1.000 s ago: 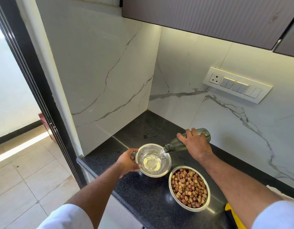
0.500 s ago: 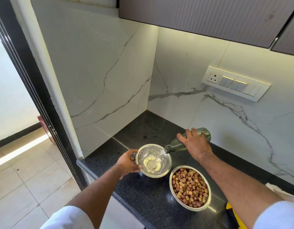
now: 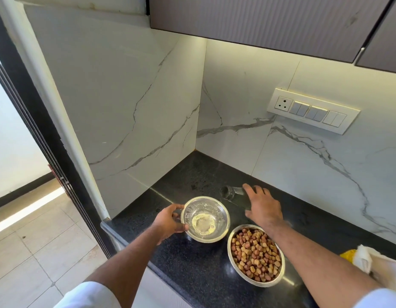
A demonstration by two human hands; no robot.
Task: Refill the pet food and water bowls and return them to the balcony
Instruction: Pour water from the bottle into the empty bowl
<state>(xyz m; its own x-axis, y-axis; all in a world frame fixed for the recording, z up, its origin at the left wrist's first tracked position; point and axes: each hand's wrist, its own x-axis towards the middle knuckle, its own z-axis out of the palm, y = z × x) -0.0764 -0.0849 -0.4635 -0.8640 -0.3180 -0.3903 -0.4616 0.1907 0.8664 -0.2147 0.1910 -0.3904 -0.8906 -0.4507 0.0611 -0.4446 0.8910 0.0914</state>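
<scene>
I see two steel bowls on the black worktop (image 3: 199, 270): the water bowl (image 3: 205, 219) holds clear water, and the food bowl (image 3: 256, 255) just beside it is heaped with brown kibble. My left hand (image 3: 170, 221) grips the water bowl's rim. My right hand (image 3: 262, 204) wraps the glass bottle (image 3: 233, 195), tilted nearly flat, open mouth pointing left, behind the water bowl.
</scene>
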